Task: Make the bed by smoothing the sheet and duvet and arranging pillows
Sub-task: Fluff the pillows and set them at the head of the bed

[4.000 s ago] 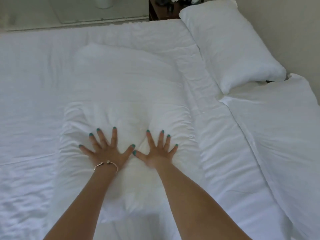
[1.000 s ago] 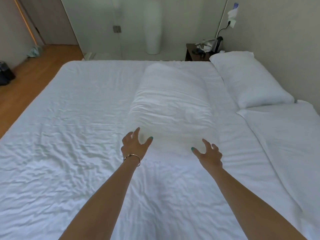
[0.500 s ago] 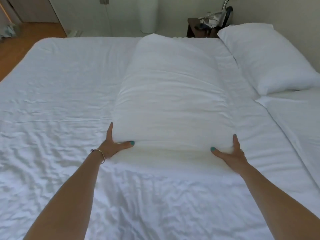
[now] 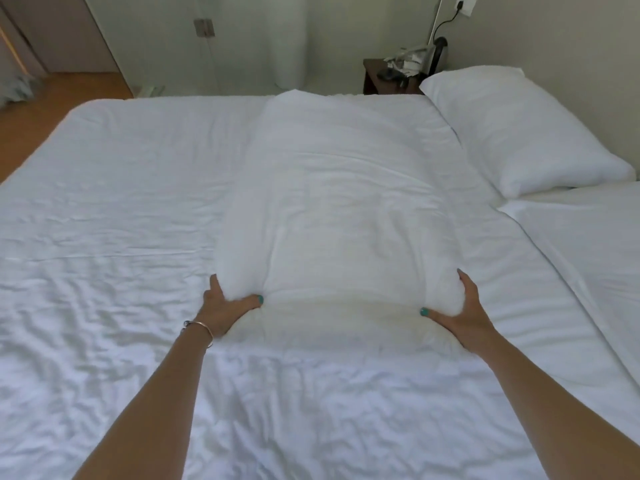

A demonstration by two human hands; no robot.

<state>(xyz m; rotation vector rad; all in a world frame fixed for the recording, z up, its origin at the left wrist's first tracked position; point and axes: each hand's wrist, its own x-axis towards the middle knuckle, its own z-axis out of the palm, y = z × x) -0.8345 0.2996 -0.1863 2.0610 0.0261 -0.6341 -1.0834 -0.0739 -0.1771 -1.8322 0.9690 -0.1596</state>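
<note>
The long white fabric pillow lies lengthwise on the bed's wrinkled white sheet. My left hand grips its near left corner, thumb dug into the end; my right hand clasps the near right corner, fingers curled along its side. A second plump white pillow rests far right, above the folded white duvet.

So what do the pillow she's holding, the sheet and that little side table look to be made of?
Pillow: soft filling in matte white woven cloth, likely cotton; it dents under the left hand and right hand. Sheet: thin matte white fabric, finely creased. Side table: dark brown, probably wood or veneer.
</note>
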